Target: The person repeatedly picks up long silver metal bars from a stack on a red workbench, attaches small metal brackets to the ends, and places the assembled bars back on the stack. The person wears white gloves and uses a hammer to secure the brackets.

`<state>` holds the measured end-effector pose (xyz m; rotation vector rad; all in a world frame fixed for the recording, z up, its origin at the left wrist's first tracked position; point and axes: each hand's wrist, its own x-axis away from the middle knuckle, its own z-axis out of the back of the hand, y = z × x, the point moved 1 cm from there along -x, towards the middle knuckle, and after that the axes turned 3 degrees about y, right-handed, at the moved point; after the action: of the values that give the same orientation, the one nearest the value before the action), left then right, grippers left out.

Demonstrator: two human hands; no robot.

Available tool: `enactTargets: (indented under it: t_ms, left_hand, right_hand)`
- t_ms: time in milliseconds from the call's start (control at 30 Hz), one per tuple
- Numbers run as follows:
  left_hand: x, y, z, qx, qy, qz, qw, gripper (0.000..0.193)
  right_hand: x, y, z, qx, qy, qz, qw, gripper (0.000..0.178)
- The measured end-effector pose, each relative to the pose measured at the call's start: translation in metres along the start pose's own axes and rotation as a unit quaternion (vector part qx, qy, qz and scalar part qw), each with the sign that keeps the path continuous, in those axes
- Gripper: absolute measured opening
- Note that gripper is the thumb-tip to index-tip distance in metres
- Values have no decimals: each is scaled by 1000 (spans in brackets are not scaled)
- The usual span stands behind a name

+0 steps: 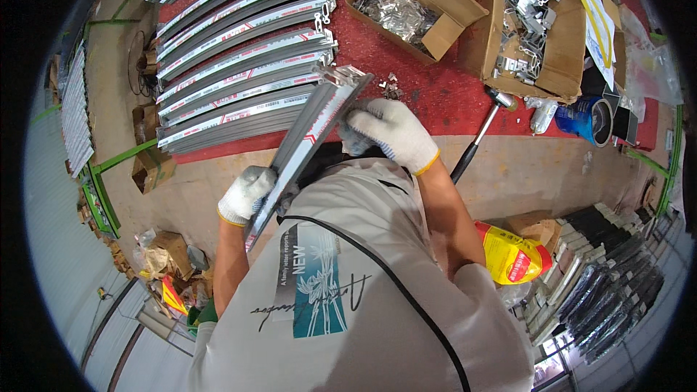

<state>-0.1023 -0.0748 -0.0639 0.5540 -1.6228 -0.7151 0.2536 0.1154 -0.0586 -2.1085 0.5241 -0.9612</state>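
A long grey metal profile (308,141) with a white and red printed film strip slants across the front of my body, its upper end over the table edge. My left hand (245,194), in a white knit glove with a grey palm, is closed round its lower part. Near the upper end, my gloved right hand (392,133) has its fingers curled against the profile's right side; the fingertips are partly hidden. Small metal clips sit at that upper end. Rows of similar profiles (239,51) lie on the red table (435,112), several with clips at their right ends.
Two cardboard boxes hold metal parts: a smaller box (456,1) and a larger one (570,51). Loose small pieces (390,87) lie near my right hand. A hammer (481,134) juts over the table's front edge. A blue can (581,122) and a yellow bag (512,254) are at the right.
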Motion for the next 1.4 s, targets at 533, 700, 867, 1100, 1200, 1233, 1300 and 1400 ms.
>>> enactTargets:
  t_ms: [533, 700, 867, 1100, 1200, 1233, 1300, 1400]
  left_hand:
    - [1, 26, -1, 59, 0, 23, 998, 87]
    - [0, 17, -1, 31, 20, 32, 999, 85]
    - [-6, 10, -3, -6, 18, 21, 1000, 86]
    - [-6, 10, -3, -62, 32, 7, 998, 82]
    - [-3, 10, -6, -32, 30, 12, 999, 82]
    - [-3, 10, -7, -29, 27, 15, 999, 83]
    - [-4, 8, -6, -38, 29, 20, 999, 83]
    - [-6, 4, -2, -68, 36, 23, 997, 84]
  right_hand:
    - [10, 33, 69, 576, 311, 68, 752, 30]
    - [-5, 40, 56, 638, 331, 24, 695, 27]
    - [-11, 47, 53, 646, 341, 0, 684, 24]
    - [11, 47, 65, 611, 376, 38, 695, 23]
    - [19, 47, 74, 586, 384, 59, 712, 25]
    - [20, 45, 76, 581, 382, 68, 715, 24]
    - [18, 45, 76, 578, 373, 71, 722, 25]
    - [11, 48, 66, 608, 364, 45, 704, 29]
